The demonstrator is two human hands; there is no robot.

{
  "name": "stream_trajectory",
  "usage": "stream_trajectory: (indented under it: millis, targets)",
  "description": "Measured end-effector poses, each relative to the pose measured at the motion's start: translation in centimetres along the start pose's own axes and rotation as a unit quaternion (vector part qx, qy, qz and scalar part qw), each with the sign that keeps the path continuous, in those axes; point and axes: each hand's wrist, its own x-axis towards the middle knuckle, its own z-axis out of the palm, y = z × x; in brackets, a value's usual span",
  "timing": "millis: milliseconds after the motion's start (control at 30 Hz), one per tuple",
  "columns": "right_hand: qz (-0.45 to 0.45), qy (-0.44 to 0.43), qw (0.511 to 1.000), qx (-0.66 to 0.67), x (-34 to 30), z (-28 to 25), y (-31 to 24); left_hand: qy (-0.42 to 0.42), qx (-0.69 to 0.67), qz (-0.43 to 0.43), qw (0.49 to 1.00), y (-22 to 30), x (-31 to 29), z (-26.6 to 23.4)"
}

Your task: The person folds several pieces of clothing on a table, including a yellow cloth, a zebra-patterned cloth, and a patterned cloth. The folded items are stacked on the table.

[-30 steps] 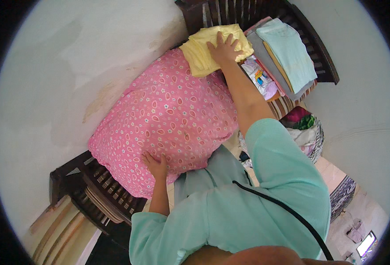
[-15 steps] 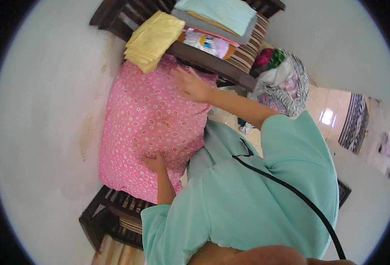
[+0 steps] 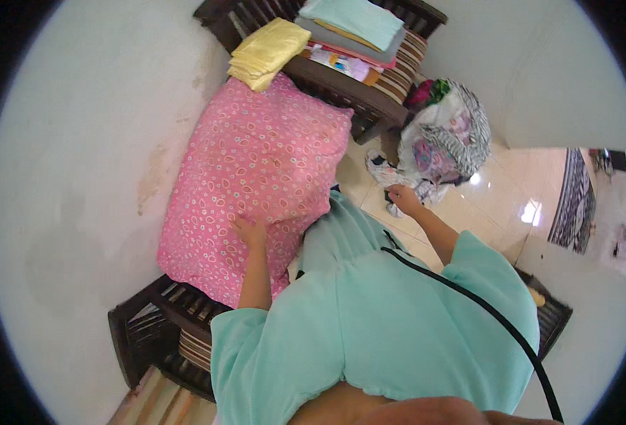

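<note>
A large, puffy pink cushion (image 3: 256,163) with a small printed pattern lies in front of me, against the wall on the left. My left hand (image 3: 249,230) rests on its near part, fingers spread and nothing in them. Away from the cushion, my right hand (image 3: 405,200) hangs over the floor on the right with its fingers curled in; nothing shows in it. Just beyond the right hand, some black-and-white cloth (image 3: 391,173) lies on the tiles. A folded yellow cloth (image 3: 269,53) touches the cushion's far edge.
A dark wooden bench (image 3: 348,88) at the back bears a striped cushion (image 3: 405,64) and a stack of folded cloths (image 3: 355,25). Right of it sits a heap of clothes (image 3: 454,131) on the tiled floor. Another dark wooden seat (image 3: 139,326) stands at the near left. A black cable (image 3: 497,326) runs down my front.
My right hand has left the pink cushion's far part and swung right over the floor, its fingers curling in. My left hand stays on the cushion. The view has shifted slightly.
</note>
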Motion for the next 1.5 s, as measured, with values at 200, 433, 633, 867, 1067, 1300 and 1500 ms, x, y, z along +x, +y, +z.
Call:
stream_trajectory:
  millis: [200, 433, 633, 867, 1067, 1300, 1500]
  targets:
    - [-0.015, -0.048, 0.998, -0.032, -4.5, 0.8, 4.3, -0.067, -0.048, 0.081, 0.993, -1.4, -4.0, 0.7]
    - [0.061, 0.107, 0.986, 0.11, -2.2, -3.8, 8.7, -0.041, -0.094, 0.172, 0.98, -2.7, -10.0, 0.8]
    - [0.244, 0.247, 0.925, 0.153, 2.4, -10.8, 18.6, -0.105, -0.026, 0.17, 0.98, -2.4, -16.0, 1.9]
    - [0.365, 0.346, 0.783, 0.366, 5.8, -15.9, 23.7, -0.256, 0.014, 0.102, 0.961, 0.0, -19.9, 5.7]
    - [0.384, 0.344, 0.663, 0.543, 7.7, -17.8, 27.3, -0.336, -0.041, 0.013, 0.941, 5.4, -21.1, 8.6]
    - [0.396, 0.378, 0.574, 0.609, 9.4, -17.4, 28.8, -0.354, -0.089, -0.003, 0.931, 6.5, -21.1, 11.1]
    - [0.163, 0.455, 0.449, 0.752, 7.4, -20.0, 27.9, -0.352, -0.171, -0.108, 0.914, 5.8, -21.4, 12.0]
